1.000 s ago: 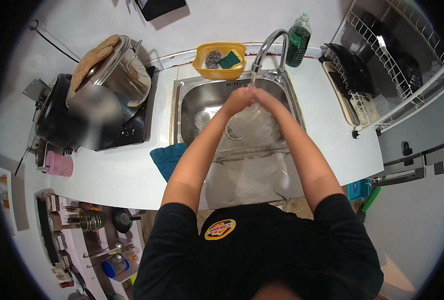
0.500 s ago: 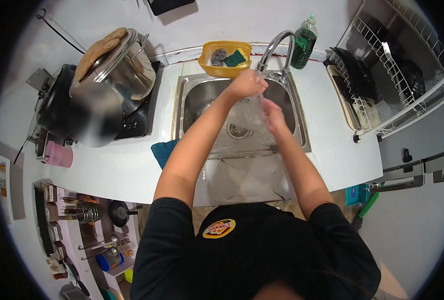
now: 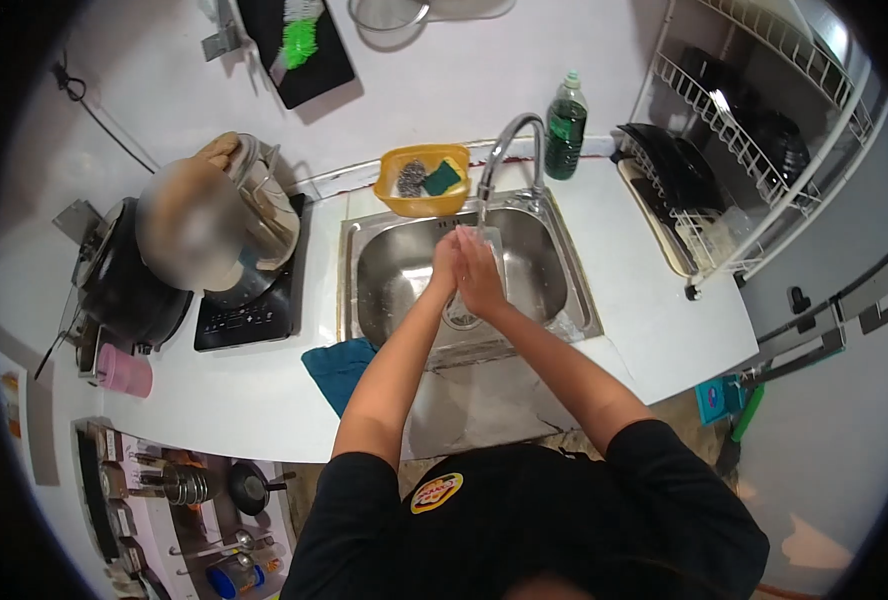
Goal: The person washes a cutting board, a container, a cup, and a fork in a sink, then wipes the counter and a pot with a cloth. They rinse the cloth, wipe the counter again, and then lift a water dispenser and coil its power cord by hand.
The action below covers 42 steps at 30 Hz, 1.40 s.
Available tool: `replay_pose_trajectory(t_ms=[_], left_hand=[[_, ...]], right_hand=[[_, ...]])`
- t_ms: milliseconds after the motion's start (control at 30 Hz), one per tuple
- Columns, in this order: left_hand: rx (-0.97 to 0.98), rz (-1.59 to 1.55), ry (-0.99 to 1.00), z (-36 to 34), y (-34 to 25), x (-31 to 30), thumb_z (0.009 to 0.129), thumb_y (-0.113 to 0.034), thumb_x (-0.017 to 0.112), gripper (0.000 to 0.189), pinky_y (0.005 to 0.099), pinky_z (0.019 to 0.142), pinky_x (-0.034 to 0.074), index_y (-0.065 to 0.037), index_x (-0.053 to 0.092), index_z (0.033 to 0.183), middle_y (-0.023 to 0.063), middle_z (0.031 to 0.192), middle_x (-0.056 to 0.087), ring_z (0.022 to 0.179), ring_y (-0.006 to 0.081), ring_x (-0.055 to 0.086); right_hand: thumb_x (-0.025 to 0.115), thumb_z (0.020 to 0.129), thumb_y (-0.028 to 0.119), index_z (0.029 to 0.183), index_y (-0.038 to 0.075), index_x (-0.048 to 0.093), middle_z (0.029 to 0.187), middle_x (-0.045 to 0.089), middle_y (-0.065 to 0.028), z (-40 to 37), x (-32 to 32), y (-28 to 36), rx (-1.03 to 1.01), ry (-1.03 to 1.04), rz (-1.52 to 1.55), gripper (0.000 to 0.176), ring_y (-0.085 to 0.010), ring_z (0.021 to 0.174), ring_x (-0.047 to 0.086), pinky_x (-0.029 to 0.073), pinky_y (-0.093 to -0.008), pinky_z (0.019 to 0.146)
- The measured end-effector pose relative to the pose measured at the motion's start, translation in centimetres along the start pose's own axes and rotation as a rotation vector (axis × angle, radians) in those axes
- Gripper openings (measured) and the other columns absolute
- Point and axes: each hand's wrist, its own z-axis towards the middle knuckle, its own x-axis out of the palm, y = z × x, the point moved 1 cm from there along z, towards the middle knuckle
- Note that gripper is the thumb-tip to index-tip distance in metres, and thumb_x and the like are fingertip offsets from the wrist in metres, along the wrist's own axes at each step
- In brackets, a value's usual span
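Observation:
Under the curved metal faucet (image 3: pixel 509 140), my left hand (image 3: pixel 447 265) and my right hand (image 3: pixel 479 275) are pressed against each other over the steel sink (image 3: pixel 384 275). Water runs from the spout onto the fingertips. The right hand's fingers are stretched out and lie over the left hand, whose palm side is hidden. No object shows in either hand. Behind the sink rim sits a yellow basin (image 3: pixel 424 205) holding a steel wool scrubber (image 3: pixel 411 178) and a green and yellow sponge (image 3: pixel 444 177).
A bottle of green liquid (image 3: pixel 565 130) stands right of the faucet. Further right is a white dish rack (image 3: pixel 744 110). To the left are an induction cooker (image 3: pixel 244 322), a black pot (image 3: pixel 129 290) and a pink cup (image 3: pixel 124 370). A teal cloth (image 3: pixel 339 370) lies at the sink's front left.
My hands have come together from apart, the left one moving down from the spout. The camera view has tilted up, showing more wall. The faucet water still runs.

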Motion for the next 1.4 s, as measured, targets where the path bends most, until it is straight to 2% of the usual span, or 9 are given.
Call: replay_pose_trajectory(t_ms=[133, 267, 333, 467, 600, 800, 1033, 1267, 1400], left_hand=[[-0.199, -0.406, -0.013, -1.0, -2.8, 2.3, 0.091, -0.019, 0.052, 0.019, 0.0254, 0.069, 0.047, -0.004, 0.061, 0.095, 0.0036, 0.09, 0.062, 0.079, 0.0113, 0.057], [-0.234, 0.203, 0.033, 1.2, -3.9, 2.8, 0.09, -0.018, 0.048, 0.021, 0.0273, 0.055, 0.05, -0.001, 0.06, 0.093, 0.0073, 0.072, 0.064, 0.061, 0.0138, 0.061], [-0.382, 0.029, -0.047, 0.6, -5.4, 3.2, 0.089, -0.015, 0.049, 0.019, 0.0299, 0.051, 0.053, 0.001, 0.059, 0.088, 0.014, 0.072, 0.065, 0.058, 0.0187, 0.064], [-0.396, -0.042, -0.041, 2.1, -5.8, 3.8, 0.088, -0.014, 0.054, 0.018, 0.0278, 0.056, 0.054, 0.003, 0.059, 0.085, 0.0154, 0.079, 0.066, 0.062, 0.0174, 0.064], [-0.456, -0.046, 0.209, 3.4, -6.8, 4.2, 0.086, -0.014, 0.057, 0.02, 0.0239, 0.059, 0.054, 0.006, 0.061, 0.089, 0.012, 0.077, 0.065, 0.066, 0.0155, 0.065], [-0.459, 0.105, 0.358, 3.6, -13.3, 2.2, 0.081, 0.0, 0.058, 0.019, 0.0185, 0.062, 0.055, 0.01, 0.06, 0.096, 0.0129, 0.083, 0.066, 0.068, 0.0127, 0.065], [-0.339, 0.264, 0.266, 3.8, -14.1, 1.6, 0.083, -0.008, 0.059, 0.019, 0.0233, 0.058, 0.051, 0.006, 0.064, 0.095, 0.0087, 0.077, 0.066, 0.063, 0.0113, 0.062], [0.177, 1.102, 0.228, 3.6, -8.8, 1.3, 0.076, -0.018, 0.062, 0.024, 0.0403, 0.056, 0.049, 0.004, 0.063, 0.066, 0.0226, 0.061, 0.059, 0.06, 0.036, 0.061], [-0.351, 0.942, 0.614, 2.6, -7.6, 1.9, 0.073, -0.012, 0.061, 0.017, 0.0377, 0.06, 0.051, 0.004, 0.066, 0.076, 0.0186, 0.068, 0.064, 0.066, 0.0311, 0.065]], right_hand=[[0.038, 0.094, 0.027, 0.132, 0.007, 0.042, 0.131, 0.043, -0.0201, 0.0, -1.7, -1.7, -0.068, 0.02, -0.162, 0.043, -0.0385, 0.125, 0.037, 0.026, -0.0486, 0.104], [0.044, 0.092, 0.035, 0.135, 0.009, 0.038, 0.134, 0.04, -0.0194, 1.9, -1.5, -7.2, -0.053, 0.151, -0.5, 0.05, -0.0406, 0.124, 0.036, 0.03, -0.0485, 0.102], [0.055, 0.086, 0.044, 0.128, 0.008, 0.045, 0.127, 0.047, -0.0146, 2.4, -2.6, -8.4, 0.92, -0.067, 0.392, 0.056, -0.0351, 0.118, 0.044, 0.039, -0.0475, 0.095], [0.061, 0.076, 0.056, 0.135, 0.013, 0.036, 0.13, 0.045, -0.0118, -1.3, -4.0, -6.2, 0.895, 0.442, 1.361, 0.077, -0.0319, 0.116, 0.044, 0.039, -0.0515, 0.092], [0.047, 0.086, 0.05, 0.126, 0.011, 0.046, 0.123, 0.05, -0.0087, -3.4, -3.8, -7.1, 1.17, 0.087, 2.037, 0.057, -0.029, 0.109, 0.051, 0.044, -0.0515, 0.085], [0.048, 0.088, 0.041, 0.124, 0.014, 0.048, 0.118, 0.055, -0.0102, -1.0, -3.2, -7.2, 1.13, 0.419, 1.77, 0.045, -0.0285, 0.107, 0.053, 0.043, -0.0469, 0.089], [0.079, 0.059, 0.028, 0.12, 0.017, 0.055, 0.112, 0.055, -0.014, 4.3, -2.7, -4.9, -0.06, 0.397, 0.176, 0.067, -0.0297, 0.106, 0.052, 0.043, -0.044, 0.089], [0.078, 0.054, 0.026, 0.125, 0.031, 0.051, 0.123, 0.045, -0.016, 5.3, -13.2, -1.0, 0.347, 0.761, -0.554, 0.076, -0.0389, 0.116, 0.041, 0.033, -0.0569, 0.095], [0.075, 0.056, 0.026, 0.128, 0.027, 0.048, 0.122, 0.043, -0.0192, 8.4, -21.2, -0.6, 0.419, 0.533, -0.635, 0.077, -0.0402, 0.114, 0.041, 0.035, -0.0573, 0.093]])
